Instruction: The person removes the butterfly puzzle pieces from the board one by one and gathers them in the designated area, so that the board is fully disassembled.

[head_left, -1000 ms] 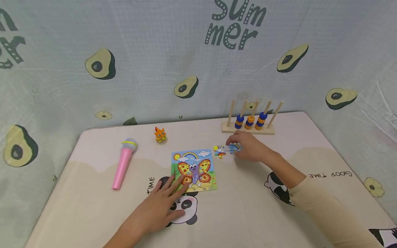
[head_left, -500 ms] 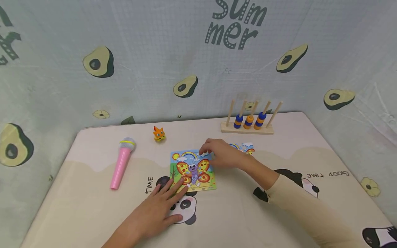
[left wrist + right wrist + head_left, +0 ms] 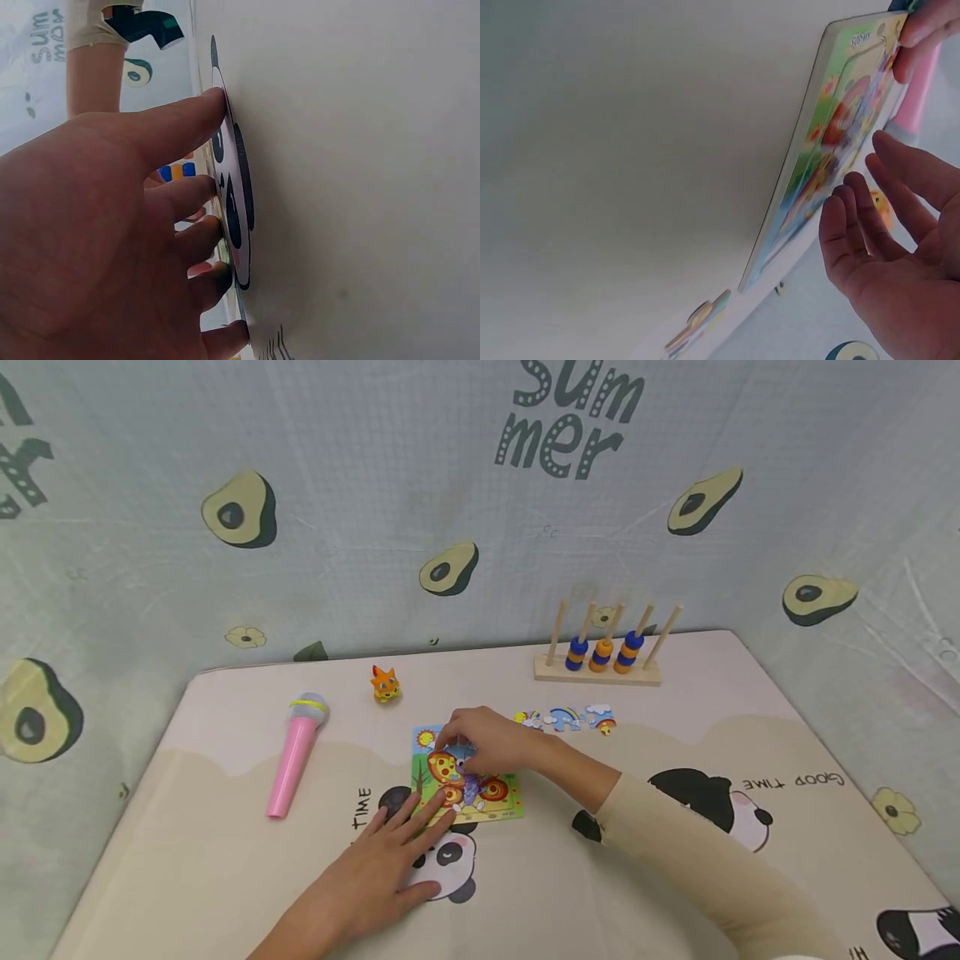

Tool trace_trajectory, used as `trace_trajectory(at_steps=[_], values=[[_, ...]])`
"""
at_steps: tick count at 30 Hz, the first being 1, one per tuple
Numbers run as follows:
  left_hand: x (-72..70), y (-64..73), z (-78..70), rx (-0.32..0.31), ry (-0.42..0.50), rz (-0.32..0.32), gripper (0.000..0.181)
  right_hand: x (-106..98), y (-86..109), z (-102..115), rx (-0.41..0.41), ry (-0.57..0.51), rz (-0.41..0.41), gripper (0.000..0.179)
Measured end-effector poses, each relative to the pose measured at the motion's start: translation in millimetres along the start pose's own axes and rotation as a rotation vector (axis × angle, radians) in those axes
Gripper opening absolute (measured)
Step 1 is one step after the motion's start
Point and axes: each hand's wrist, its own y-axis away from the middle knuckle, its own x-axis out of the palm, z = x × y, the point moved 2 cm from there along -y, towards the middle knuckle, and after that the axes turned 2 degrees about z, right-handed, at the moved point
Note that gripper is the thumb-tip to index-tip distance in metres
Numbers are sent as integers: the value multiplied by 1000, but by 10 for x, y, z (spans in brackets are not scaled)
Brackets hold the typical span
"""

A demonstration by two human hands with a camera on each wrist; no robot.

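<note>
A colourful butterfly jigsaw board point(image 3: 506, 806) lies flat on the table. My left hand point(image 3: 371, 868) rests at its lower-left corner with spread fingers; the left wrist view shows those fingertips point(image 3: 217, 330) along the surface. Over the board's upper part is my right hand point(image 3: 495, 739), fingers bent downward, hiding some of the picture. In the right wrist view this hand point(image 3: 907, 277) has loosely bent fingers beside the board point(image 3: 832, 97), and no piece shows between them. To the right lie a sun piece point(image 3: 528, 719), a rainbow piece point(image 3: 564, 718) and a cloud piece point(image 3: 601, 718).
A wooden peg stand point(image 3: 596, 672) with blue and orange beads stands at the back right. Left of the board lie a pink toy microphone point(image 3: 296, 756) and a small orange animal figure point(image 3: 386, 685). A printed curtain point(image 3: 337, 510) hangs behind the table.
My right hand has moved left from the loose pieces to the board's upper part, uncovering all three pieces. The left hand stays at the board's corner.
</note>
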Motion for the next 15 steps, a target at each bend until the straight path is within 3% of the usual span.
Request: trace_trajectory(at_steps=[15], values=[[6,-8,13,1,9,7,79,96,-125,52,-7,67,45,42]])
